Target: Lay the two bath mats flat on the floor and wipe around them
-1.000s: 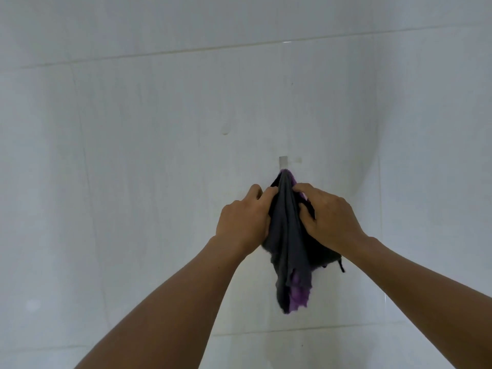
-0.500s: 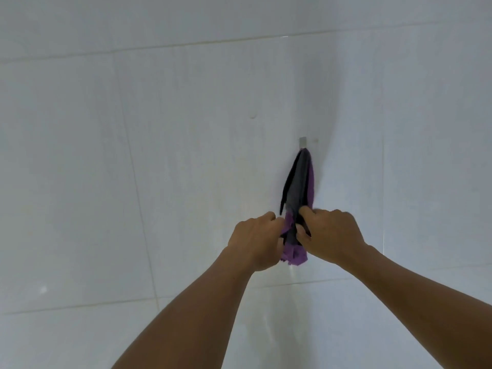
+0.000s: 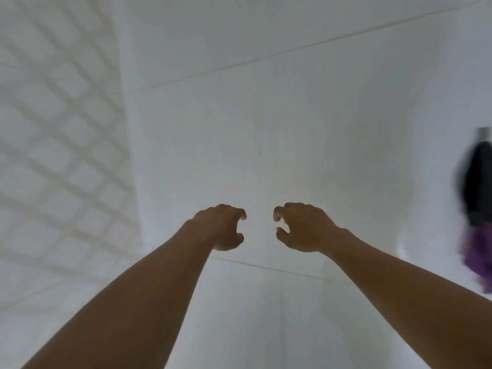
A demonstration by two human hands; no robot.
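Note:
A dark grey and purple cloth point(image 3: 476, 209) hangs from a small metal hook point(image 3: 483, 134) on the white tiled wall at the far right edge, blurred. My left hand point(image 3: 222, 226) and my right hand point(image 3: 300, 226) are held out side by side in front of the wall, well to the left of the cloth. Both hands are empty, with fingers curled and apart. No bath mat is in view.
Large white wall tiles point(image 3: 266, 129) fill the view. At the left a second wall of small square tiles point(image 3: 53, 129) meets it at a corner. The picture is blurred by head motion.
Both hands have let go of the cloth, which now hangs alone on the hook. The view has swung left, so the cloth sits at the right edge.

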